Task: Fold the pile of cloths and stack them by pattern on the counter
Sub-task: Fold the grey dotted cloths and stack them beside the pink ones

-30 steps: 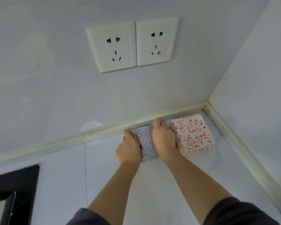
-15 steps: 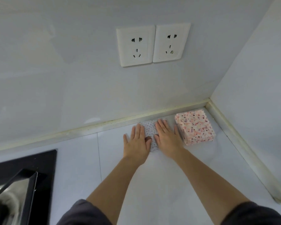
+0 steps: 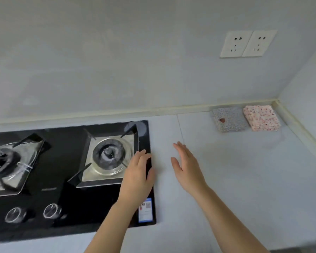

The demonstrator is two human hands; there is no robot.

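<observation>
Two folded stacks lie in the far right corner of the counter. The grey dotted cloth (image 3: 229,119) with a small red mark lies flat, and the thicker pink speckled stack (image 3: 261,117) sits just right of it. My left hand (image 3: 138,176) hovers with straight fingers over the right edge of the stove, holding nothing. My right hand (image 3: 187,166) is held with fingers straight above the bare counter, well left of and nearer than both stacks. No pile of unfolded cloths is in view.
A black glass gas stove (image 3: 71,179) with two burners and two knobs fills the left. The white counter (image 3: 244,179) runs to the side wall on the right. A double wall socket (image 3: 247,43) sits above the stacks.
Both hands have lifted off the grey dotted cloth and drawn back to the left. The view has swung left, bringing the stove into sight.
</observation>
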